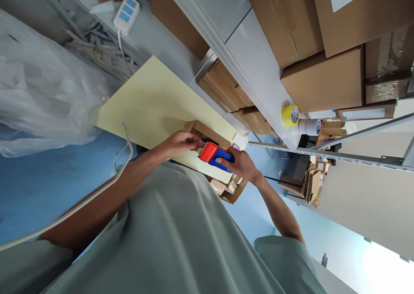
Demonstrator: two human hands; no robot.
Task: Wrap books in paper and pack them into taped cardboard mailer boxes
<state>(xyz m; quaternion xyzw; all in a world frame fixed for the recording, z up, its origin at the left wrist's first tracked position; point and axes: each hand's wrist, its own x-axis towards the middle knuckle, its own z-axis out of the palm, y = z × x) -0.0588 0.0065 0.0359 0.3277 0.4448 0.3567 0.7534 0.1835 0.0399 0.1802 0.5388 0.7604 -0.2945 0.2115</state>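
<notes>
My right hand [243, 164] is wrapped round the blue body of a tape dispenser [211, 152]. Its red front, edged with small teeth, points to the left. Just left of those teeth, my left hand [184, 142] is closed in a pinch; what lies between its fingertips, if anything, is too small to make out. Behind both hands an open cardboard box [217, 135] sits on the pale yellow tabletop [145, 100], its inside partly hidden by the hands and the dispenser.
A power strip [127, 14] lies on the grey shelf, with cardboard boxes [226, 85] farther along. Yellow tape rolls [290, 115] stand on the upper shelf. A box of small packages [231, 186] is beyond the table edge. A white cable [97, 195] crosses near my left arm. Plastic wrapping [48, 82] bulges at left.
</notes>
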